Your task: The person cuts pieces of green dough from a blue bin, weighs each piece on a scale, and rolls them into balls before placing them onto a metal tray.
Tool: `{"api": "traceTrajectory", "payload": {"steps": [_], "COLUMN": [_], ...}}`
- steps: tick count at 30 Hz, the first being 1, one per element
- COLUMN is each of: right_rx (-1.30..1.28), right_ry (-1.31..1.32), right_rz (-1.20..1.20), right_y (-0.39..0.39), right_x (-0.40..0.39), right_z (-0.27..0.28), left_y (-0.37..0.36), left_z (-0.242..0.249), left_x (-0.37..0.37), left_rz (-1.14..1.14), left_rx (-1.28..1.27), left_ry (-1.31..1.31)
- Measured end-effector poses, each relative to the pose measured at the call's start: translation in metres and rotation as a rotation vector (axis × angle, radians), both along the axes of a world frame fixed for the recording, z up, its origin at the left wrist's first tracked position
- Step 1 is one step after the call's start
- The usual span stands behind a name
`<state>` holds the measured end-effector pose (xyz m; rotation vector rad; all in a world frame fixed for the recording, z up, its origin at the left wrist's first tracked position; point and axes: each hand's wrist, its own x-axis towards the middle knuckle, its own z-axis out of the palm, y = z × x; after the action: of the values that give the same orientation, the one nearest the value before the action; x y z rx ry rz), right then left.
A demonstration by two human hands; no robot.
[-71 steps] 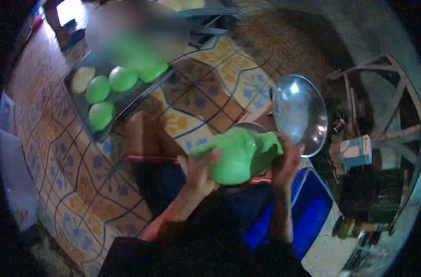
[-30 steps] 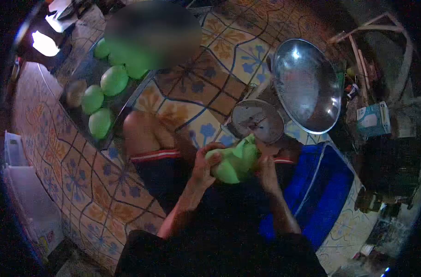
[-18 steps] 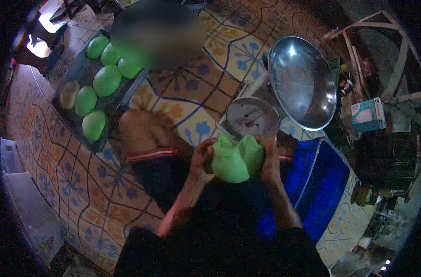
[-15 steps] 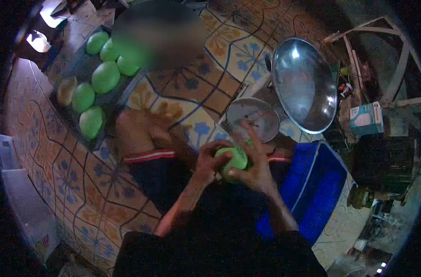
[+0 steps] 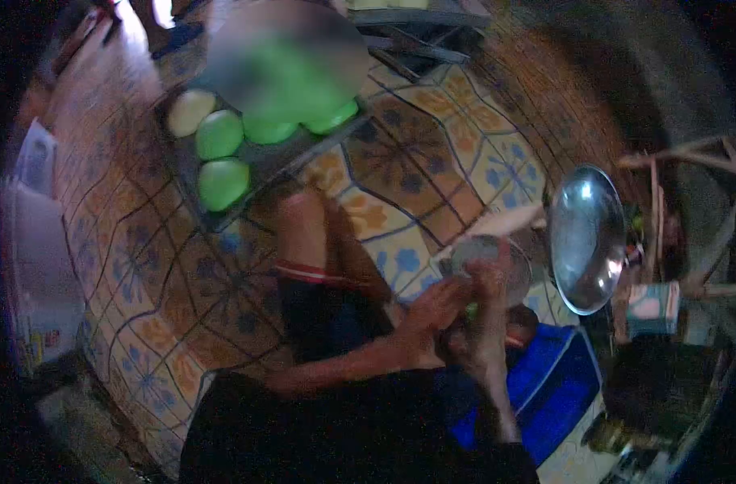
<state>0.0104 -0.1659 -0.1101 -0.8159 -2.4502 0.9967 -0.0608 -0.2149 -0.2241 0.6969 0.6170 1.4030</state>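
Close together over my lap, both hands nearly hide a green rounded piece, whose exact kind I cannot make out. My left hand is closed around its left side. Against its right side is my right hand, its fingers pointing up and smeared by motion. Just beyond the hands stands a round, grey-looking pan or bowl, partly covered by the right fingers.
A dark tray with several green rounded pieces and a pale one lies on the patterned tile floor at upper left. To the right are a large shiny metal basin, a blue bin, a small box and a wooden frame.
The view has swung left, so things appear farther right and lower. My hands have drawn closer together, now covering most of the green piece, which showed plainly before.
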Motion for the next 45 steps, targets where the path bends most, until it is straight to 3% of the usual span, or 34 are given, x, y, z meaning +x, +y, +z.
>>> {"api": "traceTrajectory", "payload": {"steps": [1,2,5,7,8,10,12,17,18,19,20,24,26,28,30,32,33,35,36,38,39,41,43,45], "right_rx": [-0.013,-0.010,-0.195,-0.763,-0.398,-0.873,-1.152,-1.213,-1.194,-1.004,-1.005,-0.203,-0.692,-0.744,-0.159,-0.299,-0.278,-0.021,0.119,0.161,0.154,0.373,0.115,-0.012], "right_ry": [0.070,0.081,0.179,1.093,0.864,0.930,1.008,1.210,1.195,0.992,1.012,0.513,0.612,0.453,0.046,0.351,0.355,0.400,0.394,0.337,0.317,0.239,0.507,0.684], "right_rz": [-0.108,-0.071,-0.175,-0.179,-0.415,-0.426,-0.406,-0.194,-0.151,0.013,0.008,0.058,0.307,0.445,0.600,0.215,0.124,-0.093,-0.214,-0.369,-0.344,-0.794,-1.335,-1.375], "right_y": [-0.001,0.002,0.010,0.003,0.015,0.005,-0.004,0.044,0.051,0.059,0.058,0.057,0.043,-0.001,-0.006,-0.014,-0.003,0.018,0.022,0.007,-0.003,-0.012,0.001,0.014], "right_x": [-0.003,-0.008,-0.019,-0.026,-0.010,-0.046,-0.080,-0.217,-0.250,-0.280,-0.296,-0.344,-0.310,-0.239,-0.187,-0.153,-0.138,-0.078,-0.038,0.048,0.089,0.145,0.213,0.294], "right_z": [-0.004,0.002,0.018,0.010,-0.039,-0.056,-0.067,-0.012,-0.001,0.012,0.015,-0.011,-0.041,-0.031,-0.015,-0.039,-0.046,-0.053,-0.050,-0.028,-0.015,0.003,0.009,-0.049], "left_y": [0.006,0.009,0.013,0.017,0.017,0.014,0.004,-0.049,-0.056,-0.060,-0.061,-0.053,-0.044,-0.034,-0.024,-0.020,-0.027,-0.053,-0.057,-0.064,-0.063,-0.052,-0.053,-0.027], "left_z": [0.024,0.044,0.073,0.079,0.080,0.084,0.086,0.078,0.077,0.076,0.075,0.066,0.053,0.037,0.021,0.020,0.032,0.062,0.071,0.087,0.099,0.116,0.097,0.097], "left_x": [-0.010,-0.021,-0.040,-0.062,-0.072,-0.094,-0.113,-0.171,-0.181,-0.192,-0.200,-0.225,-0.222,-0.205,-0.166,-0.116,-0.079,-0.016,-0.005,0.012,0.015,0.001,0.013,0.037], "left_rz": [0.447,0.885,1.076,1.020,0.946,0.916,0.820,0.831,0.891,0.969,1.056,1.283,1.298,1.235,1.091,0.932,0.785,0.396,0.250,0.059,-0.052,-0.356,-0.475,-0.162], "left_rx": [0.197,0.381,0.229,0.171,0.123,0.150,0.198,0.213,0.211,0.215,0.233,0.346,0.389,0.429,0.449,0.451,0.271,-0.143,-0.173,0.016,0.016,0.336,0.219,0.175], "left_ry": [0.602,1.211,1.260,1.213,1.166,1.173,1.127,0.763,0.653,0.545,0.431,0.151,0.091,0.064,0.063,0.029,-0.146,-0.445,-0.457,-0.087,-0.115,0.180,0.185,0.202]}}
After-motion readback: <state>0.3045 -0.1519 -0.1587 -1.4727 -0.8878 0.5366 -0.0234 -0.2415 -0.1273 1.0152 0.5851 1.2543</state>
